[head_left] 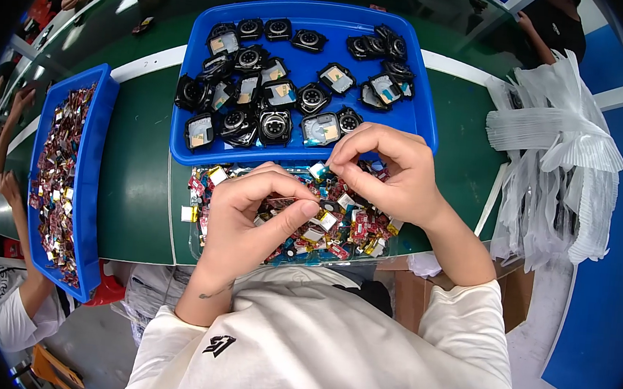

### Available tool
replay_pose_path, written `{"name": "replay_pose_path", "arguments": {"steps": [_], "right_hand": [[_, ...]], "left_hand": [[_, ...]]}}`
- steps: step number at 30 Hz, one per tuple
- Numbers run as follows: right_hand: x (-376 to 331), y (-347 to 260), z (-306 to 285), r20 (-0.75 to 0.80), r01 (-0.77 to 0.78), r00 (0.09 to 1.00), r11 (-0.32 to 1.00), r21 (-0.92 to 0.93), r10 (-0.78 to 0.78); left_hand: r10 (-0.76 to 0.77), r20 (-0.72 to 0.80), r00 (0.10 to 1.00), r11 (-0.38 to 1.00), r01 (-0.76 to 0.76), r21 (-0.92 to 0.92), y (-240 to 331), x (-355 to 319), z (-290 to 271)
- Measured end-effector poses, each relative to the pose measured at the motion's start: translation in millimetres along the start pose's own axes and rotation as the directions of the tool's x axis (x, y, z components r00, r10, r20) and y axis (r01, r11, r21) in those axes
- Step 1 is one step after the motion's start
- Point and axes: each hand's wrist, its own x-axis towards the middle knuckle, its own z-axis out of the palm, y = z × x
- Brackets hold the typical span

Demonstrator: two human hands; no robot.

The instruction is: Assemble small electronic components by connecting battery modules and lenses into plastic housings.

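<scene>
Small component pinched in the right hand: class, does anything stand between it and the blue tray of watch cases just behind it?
Nothing visible does. The right hand holds the small component right at the near rim of the blue tray, with no object between them.

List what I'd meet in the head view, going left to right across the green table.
Narrow blue tray of small parts → left hand over the clear tray of small red and gold parts → right hand, pinching a small part → stack of clear plastic bags.
</scene>
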Motion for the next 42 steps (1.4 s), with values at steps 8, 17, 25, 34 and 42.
{"name": "replay_pose_path", "arguments": {"steps": [8,17,25,34,42], "right_hand": [[9.8,5.0,-5.3,0.162,0.271,0.963,0.776,-0.570,-0.217],[29.9,16.3,-9.2,0.028,0.061,0.998,0.606,-0.793,-0.065],[33.0,10.4,-3.6,-0.305,-0.236,0.935,0.961,-0.145,0.184],[14.5,-0.7,16.4,0.005,-0.251,0.967,0.954,0.164,0.254],[8.4,-6.1,18.9,0.015,-0.252,0.968,0.966,0.051,0.252]], "left_hand": [[-0.113,-0.173,0.978,0.992,0.101,-0.079,9.1,-1.2,-10.2],[-0.010,-0.181,0.983,0.998,0.022,0.064,10.8,-2.6,-17.0],[0.028,-0.267,0.963,0.993,0.004,0.117,21.4,0.6,-19.5],[0.255,-0.183,0.949,0.813,-0.108,0.572,14.2,21.3,-9.2],[0.209,-0.190,0.959,0.820,-0.066,0.568,8.2,22.9,-7.8]]}}
